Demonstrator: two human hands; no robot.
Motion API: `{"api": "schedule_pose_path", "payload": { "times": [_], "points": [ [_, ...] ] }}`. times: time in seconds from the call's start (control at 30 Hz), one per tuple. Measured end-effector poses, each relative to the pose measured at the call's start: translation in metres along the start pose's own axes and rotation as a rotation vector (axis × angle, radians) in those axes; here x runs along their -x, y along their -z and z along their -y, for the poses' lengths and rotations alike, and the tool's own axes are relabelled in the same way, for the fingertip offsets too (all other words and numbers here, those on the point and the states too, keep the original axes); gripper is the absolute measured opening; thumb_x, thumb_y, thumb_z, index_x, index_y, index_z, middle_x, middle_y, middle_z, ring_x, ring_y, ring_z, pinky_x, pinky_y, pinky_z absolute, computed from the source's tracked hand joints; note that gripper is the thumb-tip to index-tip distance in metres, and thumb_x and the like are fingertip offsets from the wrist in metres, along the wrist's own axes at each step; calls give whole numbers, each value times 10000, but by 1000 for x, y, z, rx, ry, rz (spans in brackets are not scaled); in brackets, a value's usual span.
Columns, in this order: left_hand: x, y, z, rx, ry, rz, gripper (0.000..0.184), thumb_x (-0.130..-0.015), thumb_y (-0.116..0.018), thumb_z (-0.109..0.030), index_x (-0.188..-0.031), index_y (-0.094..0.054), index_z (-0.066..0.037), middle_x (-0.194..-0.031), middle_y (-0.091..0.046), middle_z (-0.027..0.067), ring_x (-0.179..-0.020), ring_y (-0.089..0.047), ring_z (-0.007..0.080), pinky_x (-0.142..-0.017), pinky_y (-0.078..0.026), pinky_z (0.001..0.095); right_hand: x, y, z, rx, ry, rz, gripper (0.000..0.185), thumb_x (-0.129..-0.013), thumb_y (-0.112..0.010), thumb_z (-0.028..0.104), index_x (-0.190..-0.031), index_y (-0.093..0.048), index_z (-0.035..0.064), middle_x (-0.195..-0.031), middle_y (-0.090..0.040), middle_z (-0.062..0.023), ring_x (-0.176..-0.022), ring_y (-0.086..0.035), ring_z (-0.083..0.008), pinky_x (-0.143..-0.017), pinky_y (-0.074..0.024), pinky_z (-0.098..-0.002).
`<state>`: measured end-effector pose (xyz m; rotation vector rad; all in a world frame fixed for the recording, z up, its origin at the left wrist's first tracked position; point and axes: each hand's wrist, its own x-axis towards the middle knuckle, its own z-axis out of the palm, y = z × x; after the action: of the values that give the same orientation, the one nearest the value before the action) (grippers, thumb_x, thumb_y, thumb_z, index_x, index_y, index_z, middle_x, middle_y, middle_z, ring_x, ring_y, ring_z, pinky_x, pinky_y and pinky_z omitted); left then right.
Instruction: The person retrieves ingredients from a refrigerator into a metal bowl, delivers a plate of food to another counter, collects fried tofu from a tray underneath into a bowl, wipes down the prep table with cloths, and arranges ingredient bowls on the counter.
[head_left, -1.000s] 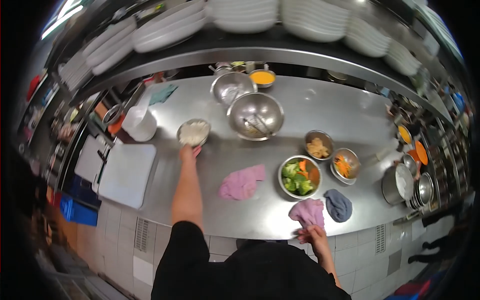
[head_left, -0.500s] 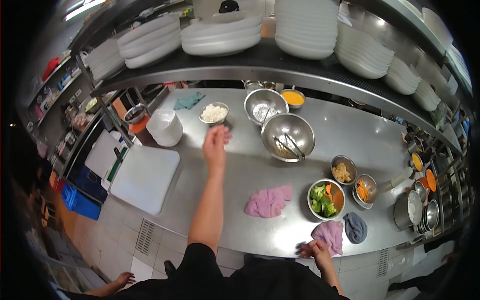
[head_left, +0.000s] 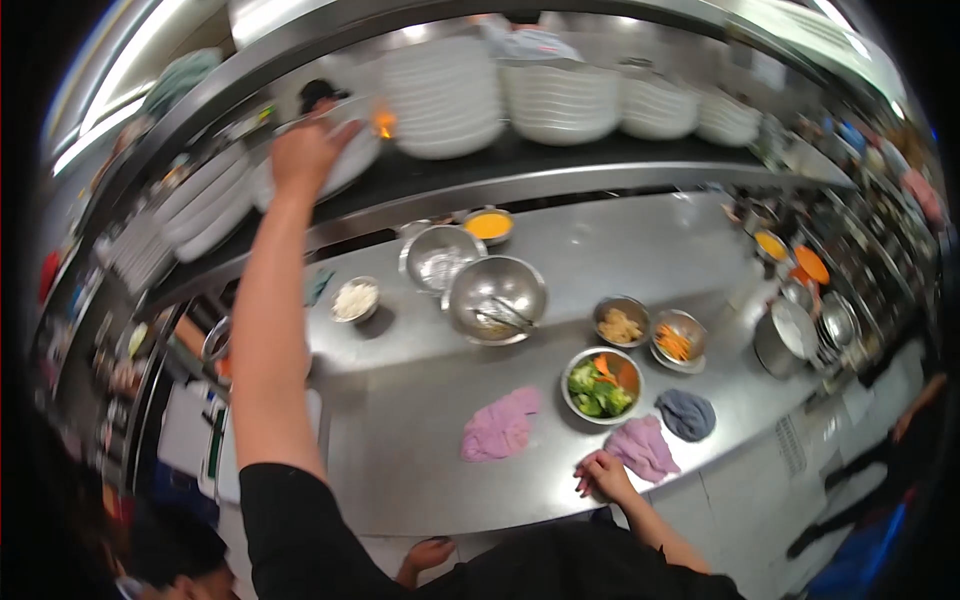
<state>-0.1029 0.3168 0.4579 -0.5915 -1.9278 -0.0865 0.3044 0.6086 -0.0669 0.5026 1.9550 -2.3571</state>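
My left hand (head_left: 308,158) is raised to the shelf, its fingers closed at the rim of a wide white plate (head_left: 352,165); the fingertips are partly hidden. My right hand (head_left: 603,474) rests low at the counter's front edge, fingers loosely apart and holding nothing. Beside it lies a crumpled pink cloth (head_left: 643,449), with a grey cloth (head_left: 686,415) to the right. Behind these stands a metal bowl of broccoli and carrot (head_left: 602,387). A second pink cloth (head_left: 501,425) lies to the left of my right hand.
On the steel counter (head_left: 400,480) stand a large bowl with tongs (head_left: 493,300), a bowl of white food (head_left: 355,300) and a bowl of orange liquid (head_left: 488,226). Stacked white dishes (head_left: 440,100) line the shelf. A co-worker's hand (head_left: 430,553) is below the counter's front edge.
My left hand has risen from above the counter to the plates on the shelf. My right hand stays near the pink cloth. The view has turned, and the co-worker has come closer at lower left.
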Motion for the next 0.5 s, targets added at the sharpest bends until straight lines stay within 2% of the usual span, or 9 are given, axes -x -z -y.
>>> {"api": "schedule_pose_path", "payload": {
  "times": [0.07, 0.13, 0.2, 0.27, 0.33, 0.4, 0.47, 0.5],
  "points": [
    [-1, 7, -2, -42, 40, -30, 702, -884, -456, -696, -744, -676, -44, -793, -667, 221, -724, -650, 412, -645, -499, 503, 1, 2, -1, -5, -31, 15, 223, -1006, -492, 205, -1021, -517, -16, -875, -655, -139, -626, -679, -231, -504, -584, -349],
    [-5, 5, 12, -157, -33, -157, 662, -891, -461, -684, -795, -672, -64, -761, -666, 184, -713, -659, 380, -660, -515, 487, -1, 5, -4, -9, -32, 31, 221, -1012, -488, 212, -1028, -516, -7, -893, -649, -126, -631, -675, -211, -492, -579, -342],
    [-12, 6, 25, -200, 33, -99, 669, -891, -459, -692, -767, -630, -57, -804, -654, 183, -746, -644, 388, -688, -506, 479, -2, 5, -3, 12, -43, 20, 209, -995, -503, 205, -995, -530, -2, -859, -634, -94, -609, -661, -181, -478, -563, -314],
    [-14, 27, 17, -115, 27, -120, 635, -904, -467, -669, -782, -627, -67, -891, -656, 168, -819, -634, 385, -717, -488, 469, 1, 5, 5, 5, -39, 35, 190, -989, -500, 184, -991, -530, -3, -855, -629, -93, -604, -659, -181, -460, -554, -309],
    [-14, 53, 15, -39, 42, -135, 613, -913, -459, -663, -793, -619, -84, -859, -623, 158, -808, -592, 388, -723, -468, 475, -3, 10, -5, -19, -27, 62, 168, -981, -511, 167, -984, -530, 0, -856, -626, -94, -611, -652, -175, -479, -556, -312],
    [-17, 77, 33, -117, 46, -55, 540, -924, -496, -618, -919, -693, -116, -772, -572, 129, -722, -558, 347, -703, -466, 460, -2, 11, 1, -24, -45, 86, 165, -979, -518, 166, -980, -531, 1, -859, -624, -91, -619, -648, -169, -491, -556, -309],
    [2, 107, 47, -219, -357, -241, 416, -933, -560, -536, -1120, -717, -198, -700, -510, 84, -667, -523, 281, -701, -474, 412, -3, 13, 3, -28, -65, 116, 164, -978, -520, 163, -980, -534, 0, -859, -624, -90, -622, -648, -168, -493, -556, -306],
    [14, 129, 61, -361, -344, -142, 315, -958, -598, -399, -1229, -684, -263, -733, -571, 24, -703, -563, 168, -724, -486, 330, -2, 13, 3, -29, -59, 136, 162, -977, -522, 161, -981, -536, 0, -860, -624, -89, -624, -647, -166, -495, -556, -303]
  ]
}}
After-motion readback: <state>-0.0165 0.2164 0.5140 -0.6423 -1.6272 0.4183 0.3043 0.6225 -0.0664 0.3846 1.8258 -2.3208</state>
